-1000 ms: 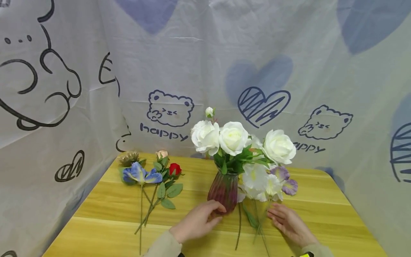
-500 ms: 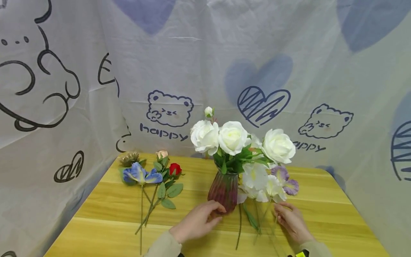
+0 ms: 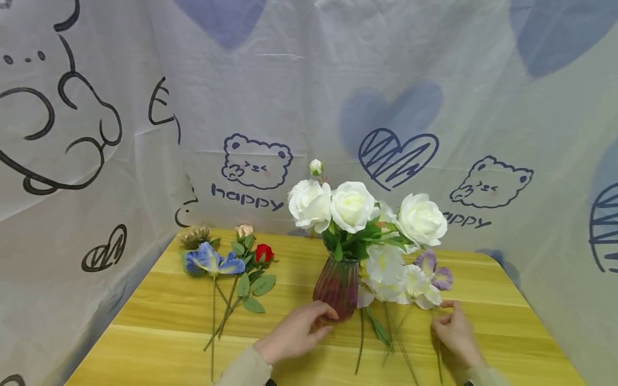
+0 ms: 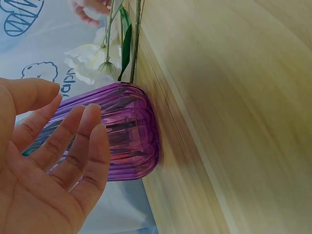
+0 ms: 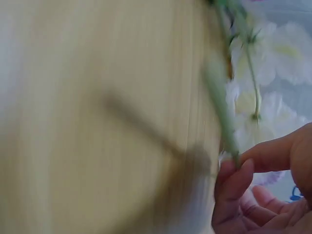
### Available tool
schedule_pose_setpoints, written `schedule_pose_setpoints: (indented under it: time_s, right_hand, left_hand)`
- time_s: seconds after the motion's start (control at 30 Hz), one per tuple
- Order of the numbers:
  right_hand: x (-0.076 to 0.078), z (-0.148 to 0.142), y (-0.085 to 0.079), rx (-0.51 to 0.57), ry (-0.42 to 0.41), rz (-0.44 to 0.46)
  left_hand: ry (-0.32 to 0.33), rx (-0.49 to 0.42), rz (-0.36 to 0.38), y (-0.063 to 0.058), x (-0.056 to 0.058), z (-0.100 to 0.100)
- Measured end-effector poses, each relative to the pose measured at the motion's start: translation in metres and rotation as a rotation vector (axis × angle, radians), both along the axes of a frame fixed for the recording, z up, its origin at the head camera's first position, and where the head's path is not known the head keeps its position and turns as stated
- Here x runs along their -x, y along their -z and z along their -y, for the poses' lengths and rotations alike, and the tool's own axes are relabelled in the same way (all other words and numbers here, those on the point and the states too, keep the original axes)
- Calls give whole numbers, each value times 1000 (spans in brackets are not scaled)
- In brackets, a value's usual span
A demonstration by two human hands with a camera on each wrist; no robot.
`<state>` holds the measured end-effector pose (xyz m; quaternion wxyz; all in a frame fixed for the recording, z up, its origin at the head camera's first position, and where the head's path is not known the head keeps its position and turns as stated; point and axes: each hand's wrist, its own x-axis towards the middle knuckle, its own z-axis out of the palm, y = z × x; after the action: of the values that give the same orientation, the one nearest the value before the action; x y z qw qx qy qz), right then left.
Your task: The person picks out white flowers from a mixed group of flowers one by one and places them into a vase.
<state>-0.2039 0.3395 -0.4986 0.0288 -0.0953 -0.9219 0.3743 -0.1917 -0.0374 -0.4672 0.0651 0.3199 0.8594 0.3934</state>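
Observation:
In the head view a ribbed purple glass vase (image 3: 333,289) stands upright, holding white roses (image 3: 352,206) with green leaves. My left hand (image 3: 292,332) is beside the vase's lower part; in the left wrist view its loosely bent fingers (image 4: 92,161) hold nothing, and whether they touch the glass (image 4: 131,131) I cannot tell. To the right, my right hand (image 3: 456,332) pinches the thin stem (image 3: 439,354) of a white iris (image 3: 421,289). The right wrist view shows the green stem (image 5: 222,105), blurred, between thumb and fingers of the hand (image 5: 258,195).
More white irises (image 3: 384,262) and a purple flower (image 3: 441,277) lie right of the vase, stems toward the front. At the left lie a blue iris (image 3: 212,261), a red rose (image 3: 264,253), a peach rose (image 3: 244,230) and a brownish flower (image 3: 194,237). A printed cloth (image 3: 309,107) hangs behind the table.
My right hand has moved rightward, drawing the white iris and its stem away from the other stems. The purple flower has shifted slightly right. My left hand and the vase stay put.

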Motion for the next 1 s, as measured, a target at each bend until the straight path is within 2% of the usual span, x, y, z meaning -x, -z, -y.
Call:
schedule_pose_setpoints:
  time_s: [0.1, 0.17, 0.3, 0.43, 0.53, 0.7, 0.77, 0.9, 1.0]
  right_hand:
    - [-1, -13, -3, -153, -8, -28]
    - [-2, -20, -4, -218, -7, -30]
    - [-3, -26, -7, -276, -3, -19]
    - [-5, -14, -13, -299, -24, -84]
    - [-5, 2, -15, -235, -82, -101]
    - [-3, 29, -14, 41, -185, 57]
    - [-1, 36, -12, 106, -209, 100]
    - [4, 44, -7, 191, -203, 138]
    - [10, 46, -3, 253, -155, 124]
  left_hand:
    - [0, 1, 0, -1, 0, 1]
    - [0, 4, -1, -1, 0, 1]
    - [2, 16, -7, -1, 1, 1]
    - [3, 22, -12, 0, 1, 0]
    - [3, 21, -16, 0, 1, 0]
    - [6, 14, -28, -1, 1, 0]
    - [4, 13, -26, -2, 1, 0]
    - [3, 12, -25, -2, 1, 0]
    - [0, 4, -19, -2, 1, 1]
